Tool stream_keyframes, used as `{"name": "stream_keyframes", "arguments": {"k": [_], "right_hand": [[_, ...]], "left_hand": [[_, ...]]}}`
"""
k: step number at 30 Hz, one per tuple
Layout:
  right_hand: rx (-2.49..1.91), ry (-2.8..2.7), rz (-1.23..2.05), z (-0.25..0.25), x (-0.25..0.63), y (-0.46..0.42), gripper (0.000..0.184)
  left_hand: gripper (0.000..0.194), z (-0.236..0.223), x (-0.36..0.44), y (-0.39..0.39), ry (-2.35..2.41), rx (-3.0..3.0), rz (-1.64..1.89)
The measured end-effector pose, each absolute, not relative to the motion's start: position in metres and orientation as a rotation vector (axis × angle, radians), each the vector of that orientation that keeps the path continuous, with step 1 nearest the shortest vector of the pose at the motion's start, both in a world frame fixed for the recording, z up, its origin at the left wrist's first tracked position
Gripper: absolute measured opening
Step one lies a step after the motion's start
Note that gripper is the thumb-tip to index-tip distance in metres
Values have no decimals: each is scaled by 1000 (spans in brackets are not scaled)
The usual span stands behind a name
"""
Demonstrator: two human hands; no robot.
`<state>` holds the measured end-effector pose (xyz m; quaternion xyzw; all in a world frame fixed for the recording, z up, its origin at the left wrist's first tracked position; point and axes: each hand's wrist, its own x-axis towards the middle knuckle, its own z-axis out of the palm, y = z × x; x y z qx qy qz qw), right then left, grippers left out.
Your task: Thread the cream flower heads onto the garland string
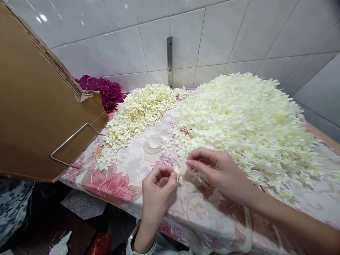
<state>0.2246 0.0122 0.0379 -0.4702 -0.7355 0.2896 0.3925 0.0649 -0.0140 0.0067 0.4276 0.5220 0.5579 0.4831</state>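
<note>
"Pinching a pale flower point(179, 173) between thumb and forefinger, my left hand point(156, 189) is nearly closed, above the near-edge side of the table point(191, 207) in the head view."

"And your right?"

"My right hand point(221, 170) hangs just beside it, thumb and forefinger drawn together; I can't tell whether anything is between them."

"How much seems done?"

"Some, I'd judge: a smaller pile point(143, 108) of yellower, denser flowers runs beside the left edge up toward the far edge, and I read it as the part already handled."

"And left?"

"Plenty, it seems: a much larger heap point(244, 117) of looser, paler flowers fills the right side, reaching toward the far edge. Mine lies in neither."

"What else?"

"A see-through dish point(154, 141) between the piles, a cardboard box point(39, 99) at the left edge, purple flowers point(106, 92) near the far left corner."
</note>
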Motion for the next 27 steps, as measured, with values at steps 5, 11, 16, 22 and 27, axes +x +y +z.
{"name": "stream_keyframes", "arguments": {"k": [5, 11, 16, 22, 27], "right_hand": [[-923, -2094, 94, 35, 224, 12, 13], [-957, -2106, 526, 32, 219, 5, 11], [-1098, -1956, 809, 36, 219, 7, 10], [-1165, -1872, 969, 39, 219, 7, 10], [-1188, -1848, 1033, 38, 220, 7, 13]], "left_hand": [[5, 8, 65, -15, 1253, 1011, 1352], [7, 5, 60, -15, 1100, 1040, 1302], [6, 3, 61, -14, 1102, 1023, 1330], [4, 5, 61, -15, 1123, 1033, 1361], [5, 11, 66, -17, 1186, 969, 1383]]}}
